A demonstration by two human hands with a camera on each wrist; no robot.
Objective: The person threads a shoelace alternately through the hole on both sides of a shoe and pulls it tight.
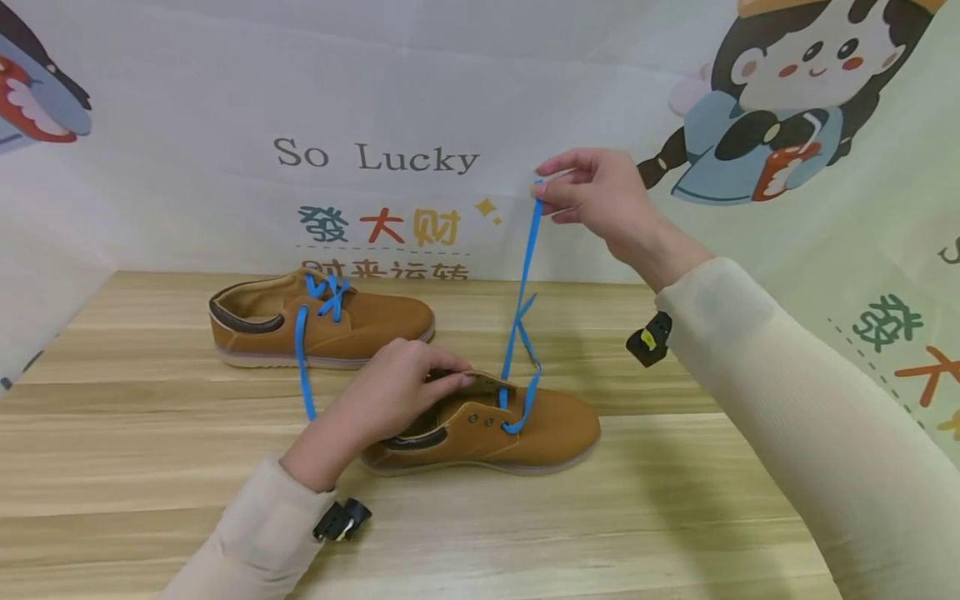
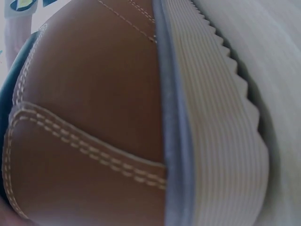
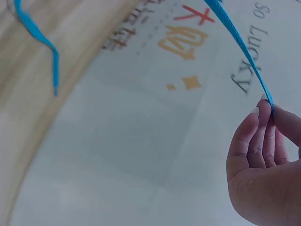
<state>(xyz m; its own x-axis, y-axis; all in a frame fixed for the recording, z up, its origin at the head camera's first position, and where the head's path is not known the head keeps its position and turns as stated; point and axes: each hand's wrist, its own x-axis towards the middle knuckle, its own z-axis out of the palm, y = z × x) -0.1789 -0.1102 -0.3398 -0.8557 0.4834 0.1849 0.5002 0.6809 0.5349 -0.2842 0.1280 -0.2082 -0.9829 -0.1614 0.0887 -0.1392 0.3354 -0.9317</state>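
My right hand (image 1: 600, 196) is raised above the table and pinches the end of a blue shoelace (image 1: 530, 246) between thumb and fingers. The lace runs taut down to the nearer brown shoe (image 1: 562, 425), passing through its front eyelets, while its other end hangs loose in a bend. In the right wrist view the pinched lace (image 3: 244, 49) rises from my fingertips. My left hand (image 1: 390, 383) reaches over this shoe's opening, thumb and forefinger gripping the edge of its far eyelet flap. The left wrist view holds the shoe's stitched side (image 2: 94, 94) close up; those fingertips are hidden there.
Behind and to the left stands a second brown shoe (image 1: 382, 325), its blue lace (image 1: 302, 358) crossed at the top with one end trailing down. Both shoes are on a wooden table (image 1: 135, 467). A printed white cloth (image 1: 187, 100) hangs behind the table's back edge.
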